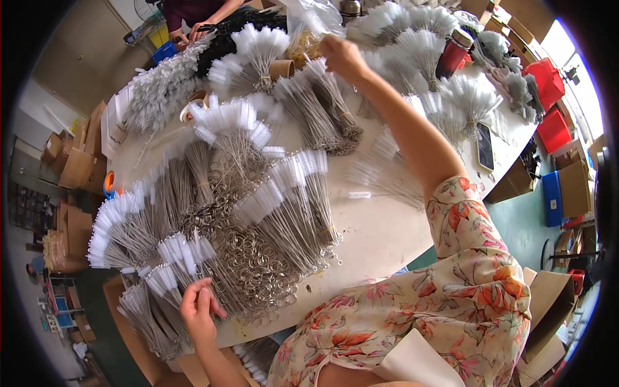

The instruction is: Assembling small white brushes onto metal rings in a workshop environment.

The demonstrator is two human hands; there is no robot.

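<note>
Bundles of wire brushes (258, 213) cover our tabletop (380, 232). Our left hand (198, 314) rests at the near edge, fingers curled on a white-tipped bundle (169, 274); our right hand (342, 57) closes on a bundle (322, 106) toward the far edge.

Brush bundles (258, 213) heaped across the desk (380, 238), cardboard boxes (77, 168) stacked left, bottle (453, 53) stood far right, phone (485, 147) laid nearer.

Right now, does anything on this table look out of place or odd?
Mostly it is tidy bundles of wire brushes. One thing stands out: a dark phone lies at the table edge on the right, among the brush bundles. A few loose brushes also lie scattered, not tied, beside the right arm.
</note>
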